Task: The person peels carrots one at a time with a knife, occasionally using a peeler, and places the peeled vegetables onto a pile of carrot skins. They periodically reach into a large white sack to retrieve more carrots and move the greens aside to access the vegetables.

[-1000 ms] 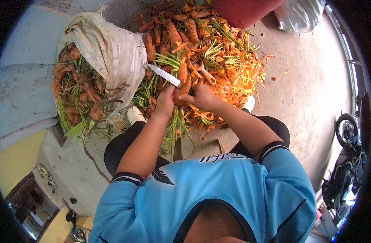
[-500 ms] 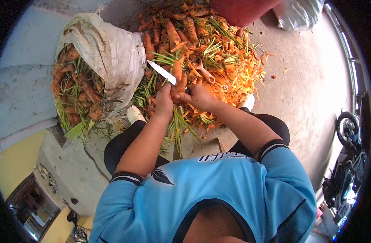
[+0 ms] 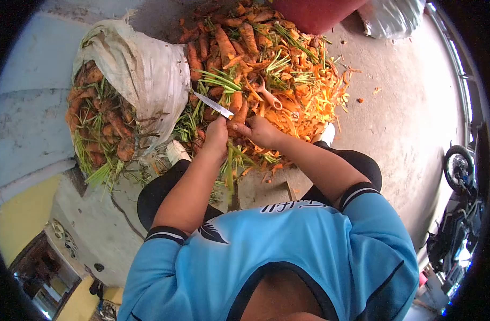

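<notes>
My left hand (image 3: pixel 217 134) is closed around the lower end of a forked orange carrot (image 3: pixel 240 111), whose green stalks (image 3: pixel 232 163) hang down toward my lap. My right hand (image 3: pixel 262 131) grips a knife (image 3: pixel 213 104); its handle is mostly hidden by the fingers. The blade passes by the carrot and points up to the left, past my left hand. My right thumb presses toward the carrot's base. Just beyond the hands, a peeler (image 3: pixel 270 96) with an orange-brown handle lies on the heap of peelings (image 3: pixel 309 101).
A white sack (image 3: pixel 154 69) spilling unpeeled carrots (image 3: pixel 114 120) stands at left. Dirty carrots (image 3: pixel 223 43) are piled at the back, near a red container (image 3: pixel 317 13) and a silvery bag (image 3: pixel 394 18). A motorcycle (image 3: pixel 456 208) stands far right on the concrete floor (image 3: pixel 400 107).
The knife blade has tipped a little lower, and the carrot's forked tips have shifted slightly down. The stalks below have swung a little to the left.
</notes>
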Available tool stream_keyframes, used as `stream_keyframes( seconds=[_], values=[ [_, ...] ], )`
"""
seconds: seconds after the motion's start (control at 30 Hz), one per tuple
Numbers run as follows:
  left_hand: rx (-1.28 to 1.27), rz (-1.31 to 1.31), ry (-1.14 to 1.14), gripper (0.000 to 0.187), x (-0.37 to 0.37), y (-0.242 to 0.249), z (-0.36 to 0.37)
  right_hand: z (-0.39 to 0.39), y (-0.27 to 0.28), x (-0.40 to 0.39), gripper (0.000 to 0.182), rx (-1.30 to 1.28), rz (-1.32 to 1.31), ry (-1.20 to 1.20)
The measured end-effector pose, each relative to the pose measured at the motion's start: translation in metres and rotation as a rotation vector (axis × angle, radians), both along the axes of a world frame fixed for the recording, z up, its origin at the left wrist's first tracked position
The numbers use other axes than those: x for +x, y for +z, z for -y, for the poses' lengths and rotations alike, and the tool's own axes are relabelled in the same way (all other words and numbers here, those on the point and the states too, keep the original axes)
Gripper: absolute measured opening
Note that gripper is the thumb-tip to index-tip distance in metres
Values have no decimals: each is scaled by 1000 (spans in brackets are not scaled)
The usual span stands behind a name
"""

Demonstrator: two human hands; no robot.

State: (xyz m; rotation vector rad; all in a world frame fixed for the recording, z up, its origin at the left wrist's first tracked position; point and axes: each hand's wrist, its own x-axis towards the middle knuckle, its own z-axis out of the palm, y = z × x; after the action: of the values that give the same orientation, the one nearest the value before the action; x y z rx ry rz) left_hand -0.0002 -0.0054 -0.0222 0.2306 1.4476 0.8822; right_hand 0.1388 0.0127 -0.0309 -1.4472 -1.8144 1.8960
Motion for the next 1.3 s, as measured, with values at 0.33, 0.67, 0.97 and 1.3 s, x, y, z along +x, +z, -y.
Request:
stream_keyframes(
  seconds=[0.33,0.67,0.97,1.3],
  values=[
    [-115,-105,131,32,4,-17,0,-3,9,-7,70,-71,142,29],
    [107,-149,196,39,6,-21,1,4,29,-19,67,-196,64,-130],
    [105,385,130,31,-12,-7,-2,-73,-59,61,31,341,696,-356],
    [236,451,-81,34,-23,5,5,-55,-68,41,24,591,993,88]
  ],
)
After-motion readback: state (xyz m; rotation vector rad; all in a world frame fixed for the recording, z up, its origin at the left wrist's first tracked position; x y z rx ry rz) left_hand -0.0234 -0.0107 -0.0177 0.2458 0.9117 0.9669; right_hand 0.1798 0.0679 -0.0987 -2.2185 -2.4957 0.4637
